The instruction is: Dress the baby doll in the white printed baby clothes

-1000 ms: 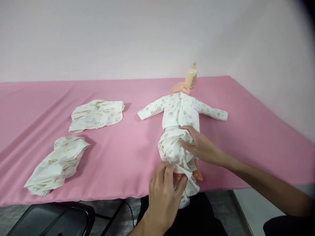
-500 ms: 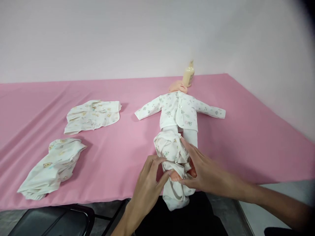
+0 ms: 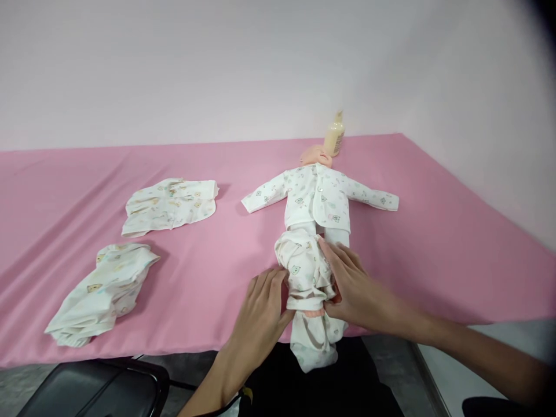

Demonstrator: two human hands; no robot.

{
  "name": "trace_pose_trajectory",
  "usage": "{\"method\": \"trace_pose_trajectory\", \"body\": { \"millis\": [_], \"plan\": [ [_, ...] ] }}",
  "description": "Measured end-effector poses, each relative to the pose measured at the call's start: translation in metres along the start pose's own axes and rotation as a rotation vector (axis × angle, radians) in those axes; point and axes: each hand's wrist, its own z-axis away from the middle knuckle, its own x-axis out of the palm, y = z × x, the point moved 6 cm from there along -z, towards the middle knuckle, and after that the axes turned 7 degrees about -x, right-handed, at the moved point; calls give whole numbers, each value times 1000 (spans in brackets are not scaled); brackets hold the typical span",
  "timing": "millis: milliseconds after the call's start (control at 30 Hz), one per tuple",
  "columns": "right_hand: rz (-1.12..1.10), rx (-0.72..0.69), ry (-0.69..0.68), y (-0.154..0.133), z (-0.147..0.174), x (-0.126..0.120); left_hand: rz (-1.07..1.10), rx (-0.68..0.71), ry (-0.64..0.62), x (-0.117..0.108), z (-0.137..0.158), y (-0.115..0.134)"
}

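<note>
A baby doll (image 3: 316,155) lies on its back, its head toward the wall. It wears a white patterned jacket (image 3: 299,200) with both sleeves stretched outward. White patterned baby pants (image 3: 304,263) are bunched around its lower legs, and a loose part hangs over the table's front edge. My left hand (image 3: 263,310) grips the pants from the left, thumb near the cuff and fingers higher up. From the right, my right hand (image 3: 347,284) holds the bunched cloth, its thumb beside the cuff. Only a thin strip of the doll's foot (image 3: 315,313) shows below the cuff.
A pump bottle (image 3: 334,136) stands behind the doll's head on the pink-covered table (image 3: 208,301). To the left lie a flat patterned garment (image 3: 171,205) and a folded one (image 3: 104,292). A black chair (image 3: 95,391) is below the front edge.
The pants' cuff has come down over the doll's foot, which showed more before. My left hand has shifted to the side of the leg. The view has moved slightly.
</note>
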Motion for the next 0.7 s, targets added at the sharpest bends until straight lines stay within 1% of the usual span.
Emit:
{"method": "trace_pose_trajectory", "body": {
  "millis": [67,133,267,367,500,600,700],
  "plan": [
    [-44,11,-3,0,-2,0,29,34,-35,3,-4,1],
    [-96,20,15,0,-3,-1,64,34,-58,7,-7,1],
    [-211,54,69,1,-7,-9,148,-57,-31,8,-12,-5],
    [-274,106,56,1,-12,-15,193,-89,-15,1,-19,-9],
    [-275,187,36,4,-18,-19,201,-92,-54,-9,-31,-11],
    [-245,230,66,9,-20,-16,247,-158,-75,-15,-39,-14],
    [-206,222,109,12,-19,-12,302,-223,-99,-14,-42,-16]
  ]
}}
